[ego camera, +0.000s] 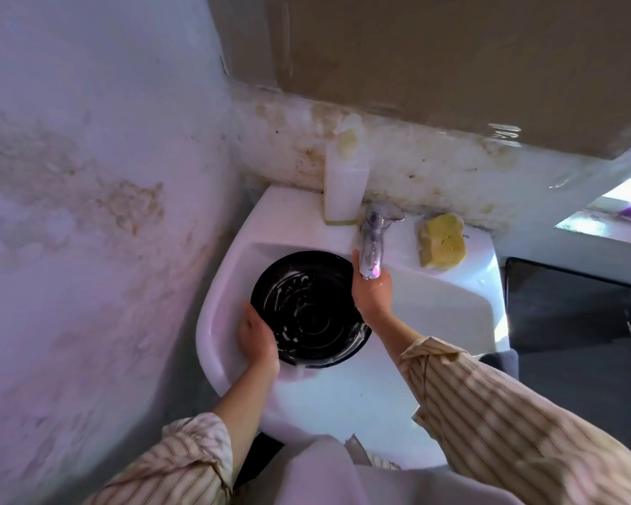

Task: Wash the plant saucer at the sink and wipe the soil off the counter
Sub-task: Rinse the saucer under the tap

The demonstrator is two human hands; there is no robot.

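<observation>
Hands first: my left hand [257,335] grips the near-left rim of the black plant saucer [308,308], fingers curled around its edge, and my right hand [372,295] holds the far-right rim, just under the spout of the chrome faucet [371,242]. From here I cannot tell how tightly the right fingers wrap, since they are tucked behind the saucer's edge, but the hand is clearly clamped on it. I see the saucer tilted inside the basin of the white sink [234,286], its ringed inner face turned up toward me and streaked with white suds. Both of my forearms come in from below in striped sleeves [489,413], pushed up past the wrists.

Behind the faucet, on the sink's back ledge, a translucent soap bottle [345,184] stands upright against the stained wall [88,176]. To the right of the faucet a yellow sponge [442,240] lies on the same ledge, well apart from my hands. Beyond the sink's right edge I can make out a dark tray [576,315] on the adjoining surface.
</observation>
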